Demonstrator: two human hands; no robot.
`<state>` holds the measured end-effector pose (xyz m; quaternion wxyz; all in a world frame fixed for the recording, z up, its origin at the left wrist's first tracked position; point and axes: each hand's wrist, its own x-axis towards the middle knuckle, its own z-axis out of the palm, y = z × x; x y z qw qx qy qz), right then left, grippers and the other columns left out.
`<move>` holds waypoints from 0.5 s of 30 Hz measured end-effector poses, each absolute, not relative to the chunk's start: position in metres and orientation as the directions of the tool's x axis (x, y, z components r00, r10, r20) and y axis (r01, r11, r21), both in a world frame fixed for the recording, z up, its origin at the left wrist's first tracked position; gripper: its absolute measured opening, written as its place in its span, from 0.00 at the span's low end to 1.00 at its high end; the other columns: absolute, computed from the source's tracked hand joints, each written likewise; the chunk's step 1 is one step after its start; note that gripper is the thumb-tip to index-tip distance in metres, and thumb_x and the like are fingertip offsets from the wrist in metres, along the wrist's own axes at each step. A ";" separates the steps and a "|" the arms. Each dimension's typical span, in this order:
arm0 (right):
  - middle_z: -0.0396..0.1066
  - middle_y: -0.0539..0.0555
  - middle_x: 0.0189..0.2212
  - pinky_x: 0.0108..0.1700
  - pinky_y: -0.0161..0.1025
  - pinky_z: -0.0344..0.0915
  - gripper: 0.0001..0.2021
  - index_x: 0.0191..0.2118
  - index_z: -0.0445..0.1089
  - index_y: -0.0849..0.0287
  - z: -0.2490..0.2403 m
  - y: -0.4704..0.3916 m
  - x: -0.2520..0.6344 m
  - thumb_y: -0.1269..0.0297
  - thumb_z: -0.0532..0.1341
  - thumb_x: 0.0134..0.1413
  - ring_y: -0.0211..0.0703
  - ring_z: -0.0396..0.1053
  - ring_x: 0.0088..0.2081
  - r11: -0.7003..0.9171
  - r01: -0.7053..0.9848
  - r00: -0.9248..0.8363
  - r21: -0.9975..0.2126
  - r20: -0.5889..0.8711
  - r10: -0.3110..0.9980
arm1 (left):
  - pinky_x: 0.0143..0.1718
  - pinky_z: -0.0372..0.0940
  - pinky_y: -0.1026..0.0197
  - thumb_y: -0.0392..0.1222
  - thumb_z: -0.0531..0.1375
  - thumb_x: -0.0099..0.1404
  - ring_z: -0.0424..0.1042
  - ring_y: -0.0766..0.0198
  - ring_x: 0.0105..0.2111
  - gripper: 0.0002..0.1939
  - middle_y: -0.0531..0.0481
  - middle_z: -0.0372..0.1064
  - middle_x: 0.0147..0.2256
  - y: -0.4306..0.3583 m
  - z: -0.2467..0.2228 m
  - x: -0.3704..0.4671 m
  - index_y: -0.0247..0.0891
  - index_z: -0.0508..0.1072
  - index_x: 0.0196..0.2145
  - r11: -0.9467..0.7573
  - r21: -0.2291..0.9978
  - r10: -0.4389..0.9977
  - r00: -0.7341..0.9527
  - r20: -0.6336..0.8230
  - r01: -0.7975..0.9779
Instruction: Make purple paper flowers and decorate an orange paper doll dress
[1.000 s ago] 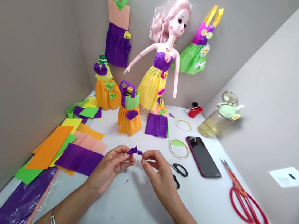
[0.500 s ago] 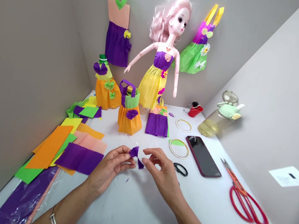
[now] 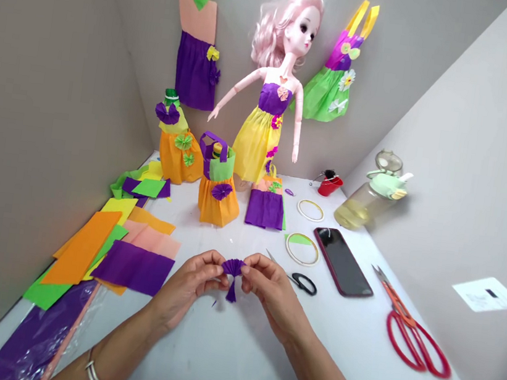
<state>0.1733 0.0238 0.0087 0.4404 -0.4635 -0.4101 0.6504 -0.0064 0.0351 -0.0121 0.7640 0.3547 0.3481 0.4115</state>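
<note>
A small pleated purple bow [image 3: 233,268] hangs between my two hands above the white table. Its upper half is spread like a fan, and the narrower lower half points down toward me. My left hand [image 3: 199,277] pinches the fan's left edge, while my right hand [image 3: 266,279] pinches its right edge. Just right of my right hand lie small black-handled scissors [image 3: 304,284], partly covered by it. A tiny purple scrap [image 3: 214,303] rests on the table below my left fingers.
Coloured sheets [image 3: 134,266] are piled at left. Ahead stand a dressed doll [image 3: 264,141] and small dressed bottles [image 3: 217,201]. Tape rolls [image 3: 302,249], a phone [image 3: 343,262], red-handled scissors [image 3: 418,342] and a water bottle [image 3: 369,199] are on the right.
My right hand has closed onto the bow's edge, having been apart from it. The bow has turned so one fan faces up and the other hangs down.
</note>
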 end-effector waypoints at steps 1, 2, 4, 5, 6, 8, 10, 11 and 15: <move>0.64 0.45 0.21 0.34 0.34 0.57 0.09 0.31 0.70 0.59 0.008 0.024 0.174 0.60 0.67 0.52 0.33 0.59 0.26 -0.288 -0.235 -0.185 -0.928 -0.248 0.951 | 0.41 0.67 0.63 0.37 0.62 0.64 0.70 0.67 0.33 0.03 0.51 0.70 0.30 0.035 -0.012 -0.007 0.36 0.71 0.33 0.405 0.824 0.886 0.394 -0.245 -0.397; 0.65 0.45 0.22 0.34 0.33 0.58 0.09 0.31 0.70 0.60 0.007 0.025 0.174 0.61 0.68 0.51 0.33 0.60 0.26 -0.301 -0.279 -0.196 -0.912 -0.253 0.947 | 0.41 0.67 0.64 0.37 0.62 0.63 0.70 0.67 0.34 0.03 0.52 0.70 0.31 0.036 -0.013 -0.007 0.36 0.72 0.34 0.403 0.815 0.894 0.368 -0.254 -0.416; 0.67 0.47 0.24 0.34 0.33 0.61 0.09 0.30 0.71 0.60 0.005 0.026 0.174 0.62 0.69 0.50 0.33 0.62 0.27 -0.335 -0.357 -0.234 -0.872 -0.263 0.936 | 0.40 0.67 0.66 0.36 0.64 0.62 0.70 0.68 0.34 0.03 0.53 0.70 0.32 0.036 -0.014 -0.007 0.37 0.72 0.34 0.410 0.787 0.903 0.325 -0.280 -0.461; 0.68 0.48 0.25 0.34 0.33 0.62 0.09 0.30 0.71 0.60 0.004 0.026 0.174 0.62 0.69 0.49 0.33 0.64 0.27 -0.357 -0.387 -0.254 -0.850 -0.274 0.928 | 0.40 0.67 0.67 0.36 0.64 0.61 0.70 0.69 0.35 0.04 0.53 0.70 0.32 0.036 -0.014 -0.007 0.38 0.72 0.34 0.417 0.771 0.903 0.315 -0.291 -0.482; 0.70 0.49 0.27 0.34 0.33 0.64 0.09 0.30 0.71 0.61 0.002 0.027 0.174 0.62 0.70 0.48 0.34 0.66 0.28 -0.379 -0.410 -0.270 -0.829 -0.286 0.919 | 0.39 0.68 0.67 0.36 0.65 0.61 0.71 0.69 0.35 0.04 0.54 0.70 0.33 0.036 -0.014 -0.007 0.38 0.72 0.34 0.423 0.757 0.902 0.311 -0.299 -0.499; 0.72 0.50 0.30 0.36 0.34 0.67 0.10 0.30 0.72 0.61 0.000 0.027 0.173 0.62 0.71 0.47 0.35 0.69 0.30 -0.412 -0.447 -0.286 -0.794 -0.309 0.907 | 0.39 0.68 0.68 0.36 0.66 0.60 0.71 0.69 0.35 0.05 0.54 0.70 0.33 0.036 -0.014 -0.006 0.38 0.73 0.34 0.432 0.739 0.899 0.316 -0.305 -0.517; 0.73 0.50 0.29 0.37 0.35 0.69 0.10 0.30 0.72 0.61 -0.001 0.027 0.173 0.62 0.71 0.47 0.35 0.70 0.31 -0.414 -0.477 -0.278 -0.776 -0.313 0.908 | 0.39 0.69 0.67 0.36 0.66 0.61 0.72 0.69 0.35 0.05 0.54 0.70 0.33 0.035 -0.014 -0.006 0.38 0.73 0.34 0.439 0.738 0.894 0.334 -0.300 -0.512; 0.73 0.50 0.28 0.37 0.35 0.69 0.10 0.30 0.72 0.61 -0.001 0.027 0.173 0.63 0.71 0.47 0.35 0.71 0.30 -0.406 -0.490 -0.268 -0.772 -0.309 0.912 | 0.40 0.69 0.66 0.37 0.65 0.61 0.72 0.69 0.36 0.04 0.54 0.70 0.33 0.035 -0.014 -0.006 0.38 0.73 0.34 0.441 0.743 0.891 0.346 -0.295 -0.503; 0.74 0.50 0.26 0.40 0.36 0.71 0.08 0.31 0.72 0.60 0.000 0.027 0.173 0.63 0.70 0.49 0.36 0.72 0.31 -0.366 -0.527 -0.227 -0.767 -0.287 0.930 | 0.42 0.71 0.64 0.37 0.64 0.63 0.73 0.66 0.39 0.03 0.53 0.72 0.35 0.035 -0.014 -0.005 0.39 0.73 0.35 0.445 0.752 0.883 0.378 -0.278 -0.486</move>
